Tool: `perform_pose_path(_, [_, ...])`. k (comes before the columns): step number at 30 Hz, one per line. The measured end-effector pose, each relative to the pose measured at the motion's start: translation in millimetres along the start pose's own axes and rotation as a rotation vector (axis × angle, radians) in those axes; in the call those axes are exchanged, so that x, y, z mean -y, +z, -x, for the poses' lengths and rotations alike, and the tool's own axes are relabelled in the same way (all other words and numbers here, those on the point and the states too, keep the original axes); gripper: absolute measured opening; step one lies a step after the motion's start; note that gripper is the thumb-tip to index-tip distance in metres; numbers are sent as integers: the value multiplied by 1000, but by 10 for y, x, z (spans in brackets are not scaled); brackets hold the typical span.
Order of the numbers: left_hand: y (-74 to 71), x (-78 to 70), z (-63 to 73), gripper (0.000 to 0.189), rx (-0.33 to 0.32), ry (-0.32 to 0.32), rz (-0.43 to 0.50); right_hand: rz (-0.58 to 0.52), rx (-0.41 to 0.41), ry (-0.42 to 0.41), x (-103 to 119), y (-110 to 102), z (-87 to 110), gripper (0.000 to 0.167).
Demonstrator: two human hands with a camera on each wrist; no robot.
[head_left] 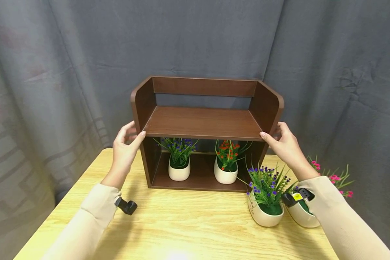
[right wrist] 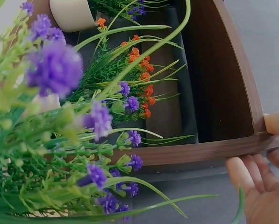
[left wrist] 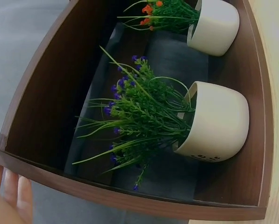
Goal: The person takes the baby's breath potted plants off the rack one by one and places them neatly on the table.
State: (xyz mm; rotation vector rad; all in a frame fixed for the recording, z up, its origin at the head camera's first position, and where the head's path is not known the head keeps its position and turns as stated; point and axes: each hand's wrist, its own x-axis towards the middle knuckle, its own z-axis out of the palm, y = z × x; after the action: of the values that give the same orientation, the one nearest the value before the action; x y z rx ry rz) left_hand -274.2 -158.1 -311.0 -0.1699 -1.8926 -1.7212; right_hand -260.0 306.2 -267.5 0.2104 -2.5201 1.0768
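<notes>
One brown two-tier shelf (head_left: 201,121) stands on a pale wood-grain counter (head_left: 182,216), gripped at both sides.
Gray curtain (head_left: 208,39) hangs at the left and across the back, faintly patterned low on the left. The left hand (head_left: 125,150) grasps the shelf's left panel, its fingers partly hidden behind it. In the lower compartment stand a purple-flowered plant (head_left: 179,160), then an orange-flowered plant (head_left: 226,160), both in white pots, their tops partly covered by the board above. The right hand (head_left: 285,146) grasps the right panel. By the shelf's front right corner is a second purple-flowered plant (head_left: 269,195), its pot lettering hard to read. Farthest right, a pink-flowered plant (head_left: 303,217) is largely hidden by the right sleeve (head_left: 336,216).
</notes>
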Motion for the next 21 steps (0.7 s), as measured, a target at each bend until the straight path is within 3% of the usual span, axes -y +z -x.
perform_pose_path(7, [-36,-37,78,43,-50,135,19,-8,-12,-10,10,10,9,63])
perform_pose_path(11, [4,-194,161,42,-32,157,32,-9,-12,-9,12,10,11,62])
perform_pose_path(15, [76,-149,208,42,50,153,54,-8,-12,-12,12,15,10,61])
perform_pose_path(18, [139,31,211,39,146,153,66,-13,-16,-15,9,21,12,61])
perform_pose_path(21, [215,116,266,35,261,155,62,-16,-17,-14,4,24,21,61])
